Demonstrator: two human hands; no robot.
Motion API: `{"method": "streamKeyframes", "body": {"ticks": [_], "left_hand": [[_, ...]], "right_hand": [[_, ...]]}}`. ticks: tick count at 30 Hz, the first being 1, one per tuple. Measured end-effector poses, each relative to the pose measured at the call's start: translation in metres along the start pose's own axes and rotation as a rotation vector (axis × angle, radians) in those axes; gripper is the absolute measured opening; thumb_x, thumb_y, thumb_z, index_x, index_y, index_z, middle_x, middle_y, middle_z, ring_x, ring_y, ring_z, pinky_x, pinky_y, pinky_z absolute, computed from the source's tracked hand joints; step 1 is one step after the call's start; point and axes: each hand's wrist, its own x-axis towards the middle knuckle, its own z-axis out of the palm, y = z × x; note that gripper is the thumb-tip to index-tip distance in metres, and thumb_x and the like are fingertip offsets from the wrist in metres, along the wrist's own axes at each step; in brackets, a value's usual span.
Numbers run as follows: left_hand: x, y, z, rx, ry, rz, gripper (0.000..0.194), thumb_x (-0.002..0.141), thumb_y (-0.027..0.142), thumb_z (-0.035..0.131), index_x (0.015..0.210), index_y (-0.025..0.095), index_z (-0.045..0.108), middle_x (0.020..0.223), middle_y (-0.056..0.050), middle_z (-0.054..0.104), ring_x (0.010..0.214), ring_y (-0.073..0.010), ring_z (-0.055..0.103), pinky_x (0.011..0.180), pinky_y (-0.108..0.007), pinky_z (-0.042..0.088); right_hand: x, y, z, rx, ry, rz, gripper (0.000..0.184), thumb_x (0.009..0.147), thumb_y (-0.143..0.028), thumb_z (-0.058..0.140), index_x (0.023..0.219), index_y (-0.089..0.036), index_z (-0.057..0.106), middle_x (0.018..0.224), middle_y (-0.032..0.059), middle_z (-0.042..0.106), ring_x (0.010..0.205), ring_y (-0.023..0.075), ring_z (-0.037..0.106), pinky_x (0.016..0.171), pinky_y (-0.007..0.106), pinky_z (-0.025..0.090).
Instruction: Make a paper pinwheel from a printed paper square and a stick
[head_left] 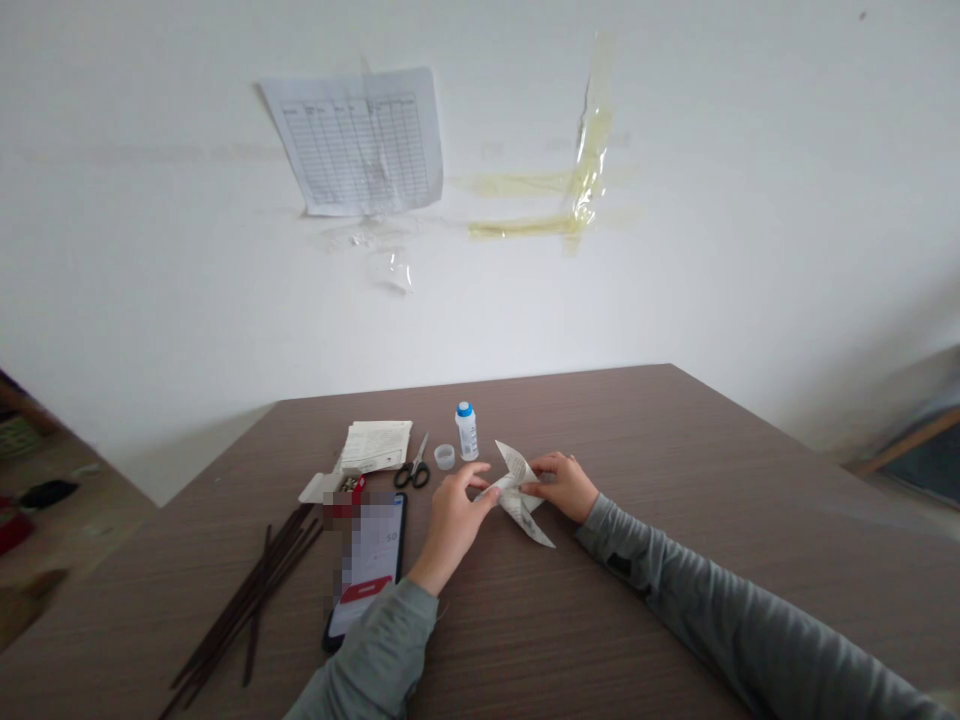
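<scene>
A pinwheel (514, 497) folded from printed paper is held between my two hands, just above the brown table. My left hand (459, 512) pinches its left side with thumb and fingertips. From the right, my right hand (564, 484) grips it near the centre, fingers closed on the paper. One pointed blade sticks up and another points down to the right. Behind my left hand stand a white glue bottle (466, 436) with a blue top, upright, and a small translucent cap (444, 457).
Black-handled scissors (412, 470) lie left of the cap, beside a stack of paper squares (376, 444). Nearer are a red-and-white box (352, 488) of small pieces, a phone (375, 560) and several dark thin sticks (251, 590). A wall (480, 330) stands behind the table (675, 600).
</scene>
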Motion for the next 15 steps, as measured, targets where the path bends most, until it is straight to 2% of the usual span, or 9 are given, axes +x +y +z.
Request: {"method": "streamKeyframes", "body": {"ticks": [3,7,11,15], "left_hand": [[0.000,0.000,0.001,0.067,0.022,0.011,0.033,0.101,0.018,0.097,0.132,0.029,0.099,0.112,-0.004,0.101,0.121,-0.0345,0.097,0.117,-0.047,0.071],[-0.001,-0.002,0.005,0.149,0.021,0.014,0.033,0.104,0.015,0.096,0.134,0.029,0.099,0.114,-0.006,0.101,0.122,-0.0348,0.097,0.117,-0.048,0.070],[-0.001,-0.004,0.009,0.214,0.003,0.014,0.030,0.108,0.015,0.095,0.133,0.031,0.100,0.120,-0.006,0.102,0.126,-0.0350,0.096,0.120,-0.048,0.070],[-0.002,-0.006,0.010,0.244,-0.012,0.018,0.028,0.109,0.018,0.097,0.133,0.033,0.101,0.124,-0.006,0.103,0.129,-0.0350,0.096,0.122,-0.049,0.070]], "right_hand": [[0.000,-0.003,-0.004,0.023,-0.054,0.064,0.021,0.102,-0.042,0.098,0.121,-0.034,0.104,0.125,0.0129,0.101,0.134,0.0461,0.091,0.146,0.087,0.049],[-0.002,-0.007,-0.006,0.054,-0.061,0.091,0.026,0.103,-0.037,0.094,0.128,-0.034,0.103,0.129,0.0132,0.102,0.140,0.0472,0.090,0.151,0.093,0.038],[-0.004,-0.013,-0.006,0.041,-0.049,0.114,0.026,0.102,-0.033,0.093,0.126,-0.033,0.102,0.129,0.0131,0.101,0.144,0.0460,0.089,0.153,0.091,0.036],[-0.005,-0.018,-0.006,0.025,-0.056,0.136,0.024,0.103,-0.029,0.092,0.125,-0.032,0.102,0.131,0.0128,0.101,0.139,0.0431,0.092,0.154,0.088,0.036]]}}
